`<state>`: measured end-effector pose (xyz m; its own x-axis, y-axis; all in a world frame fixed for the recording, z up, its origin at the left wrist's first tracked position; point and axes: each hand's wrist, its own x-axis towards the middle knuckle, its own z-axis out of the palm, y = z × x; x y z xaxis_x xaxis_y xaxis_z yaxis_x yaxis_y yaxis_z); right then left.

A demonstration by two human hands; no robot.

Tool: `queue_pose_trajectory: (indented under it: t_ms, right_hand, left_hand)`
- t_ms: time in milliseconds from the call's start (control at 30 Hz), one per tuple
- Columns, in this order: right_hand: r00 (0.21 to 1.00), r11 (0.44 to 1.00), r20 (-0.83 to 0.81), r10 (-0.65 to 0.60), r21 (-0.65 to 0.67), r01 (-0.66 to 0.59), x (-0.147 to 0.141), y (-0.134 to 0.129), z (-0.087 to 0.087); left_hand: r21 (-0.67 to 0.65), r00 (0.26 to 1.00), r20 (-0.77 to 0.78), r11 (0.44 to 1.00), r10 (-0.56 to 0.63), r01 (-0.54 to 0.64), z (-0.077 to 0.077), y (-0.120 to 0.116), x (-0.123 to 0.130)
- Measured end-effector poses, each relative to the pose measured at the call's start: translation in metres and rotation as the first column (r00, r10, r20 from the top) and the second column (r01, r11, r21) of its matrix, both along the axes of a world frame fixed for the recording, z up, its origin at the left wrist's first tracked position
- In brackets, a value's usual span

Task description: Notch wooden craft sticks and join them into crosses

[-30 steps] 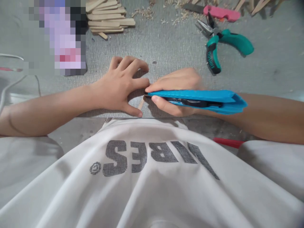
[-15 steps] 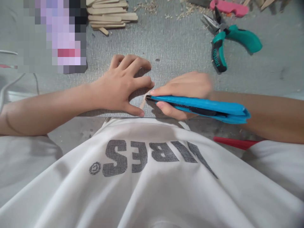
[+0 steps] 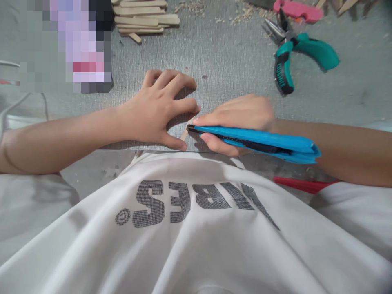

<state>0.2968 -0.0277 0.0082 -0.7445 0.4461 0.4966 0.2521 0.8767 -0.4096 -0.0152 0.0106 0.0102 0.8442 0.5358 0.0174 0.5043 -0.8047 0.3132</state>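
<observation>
A short wooden stick [image 3: 185, 134] lies slanted on the grey table, near its front edge. My left hand [image 3: 159, 108] rests on the table with fingers spread and bent, its thumb tip at the lower end of the stick and its index fingertip near the upper end. My right hand [image 3: 237, 118] is closed around a blue utility knife [image 3: 260, 141]. The knife's dark tip touches the stick between my two hands, and its handle points right over my forearm.
Behind my hands, wooden sticks [image 3: 141, 20] are piled. Pliers with teal handles [image 3: 286, 61] lie at the back right, near a pink tool [image 3: 298, 11] and wood shavings [image 3: 252, 14]. A pixelated object [image 3: 81, 45] stands back left, with a white cable [image 3: 14, 107] nearby.
The knife in my right hand has shifted slightly left and tilted, its handle end a little lower. My left hand has barely moved.
</observation>
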Motion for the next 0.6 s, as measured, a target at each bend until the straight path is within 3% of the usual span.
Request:
queue_pose_trajectory:
  t_ms: [267, 400, 600]
  right_hand:
    - [1.0, 1.0, -0.019, 0.021, -0.009, -0.022, -0.003, 0.001, -0.001]
    - [0.996, 0.999, 0.083, -0.036, -0.016, 0.038, -0.003, -0.001, 0.0]
    - [0.991, 0.999, 0.127, 0.027, -0.041, -0.022, -0.006, 0.002, 0.009]
  left_hand:
    - [0.007, 1.0, -0.003, 1.0, 0.024, -0.024, 0.003, -0.002, 0.0]
    - [0.003, 1.0, 0.007, 1.0, 0.02, -0.02, 0.001, 0.001, 0.002]
    - [0.023, 1.0, -0.001, 1.0, -0.008, 0.008, -0.003, 0.003, 0.004]
